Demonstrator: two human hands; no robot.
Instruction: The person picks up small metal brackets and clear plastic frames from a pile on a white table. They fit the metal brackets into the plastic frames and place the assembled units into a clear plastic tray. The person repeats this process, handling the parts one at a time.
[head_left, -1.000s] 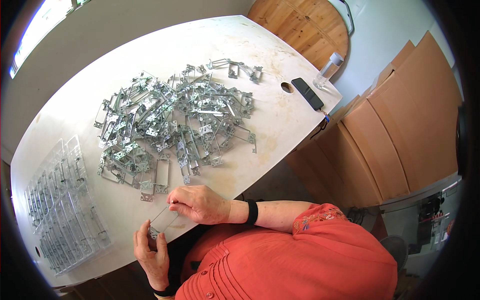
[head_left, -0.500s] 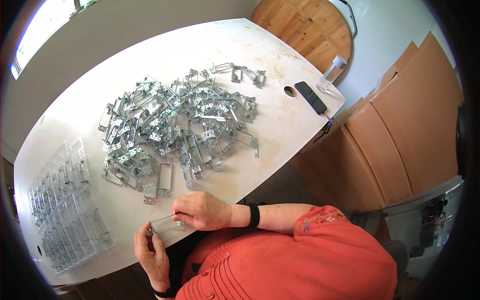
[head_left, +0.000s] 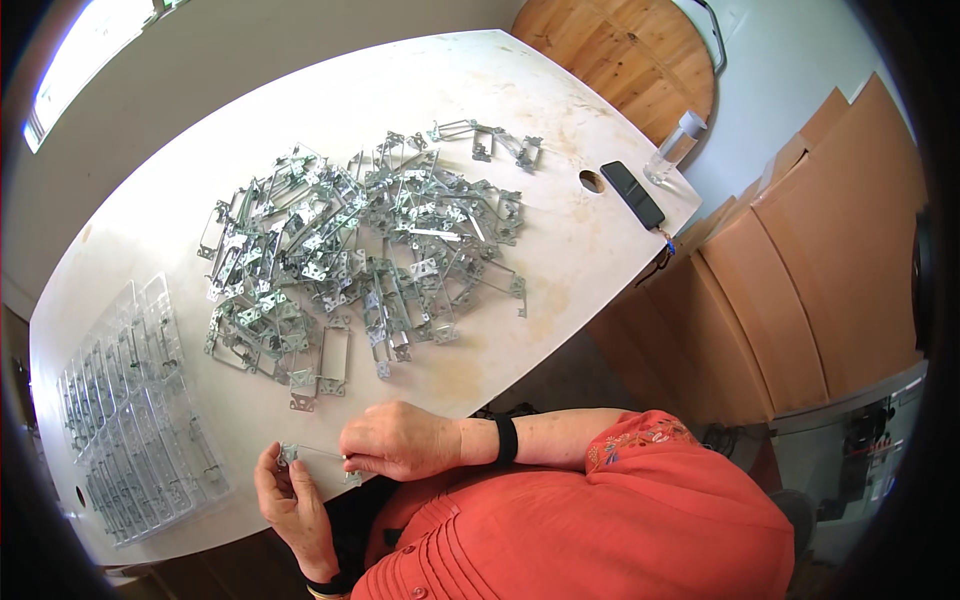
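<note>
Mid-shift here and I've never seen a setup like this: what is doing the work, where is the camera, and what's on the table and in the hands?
There is no robot: a person works with two bare hands. The view comes from a wide fisheye camera on the person's head, looking down, so straight edges bend toward the rim. Picture left is the person's left.

On the white table lies a large heap of metal brackets. To its left are clear plastic trays with metal parts in them; at the far right, a dark phone and a clear bottle.

The left hand and right hand hold one metal bracket between them, near the table's front edge, one hand at each end.
</note>
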